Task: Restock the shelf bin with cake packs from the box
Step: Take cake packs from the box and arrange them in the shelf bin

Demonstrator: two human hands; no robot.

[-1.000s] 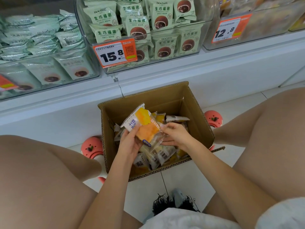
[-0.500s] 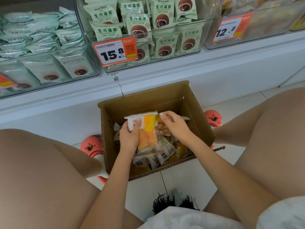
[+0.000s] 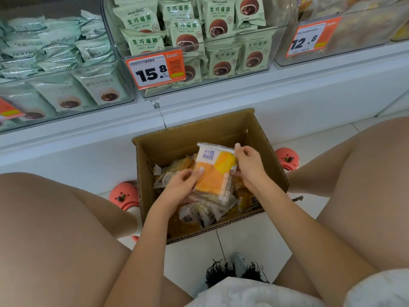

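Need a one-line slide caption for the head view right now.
Both hands, left hand and right hand, hold an orange-and-white cake pack over the open cardboard box.

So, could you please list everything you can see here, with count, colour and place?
cardboard box: one, brown, open on the floor below the shelf
held cake pack: one, orange, yellow and white, above the box between both hands
loose cake packs: many, orange and clear, piled in the box
green snack packs: many, pale green, in the clear middle shelf bin
price tag 15.8: one, orange and white, on the front of that bin
price tag 12.8: one, orange and white, on the right bin
slippers: two, pink, either side of the box
left hand: grips the pack's left edge
right hand: fingers pinch its right edge
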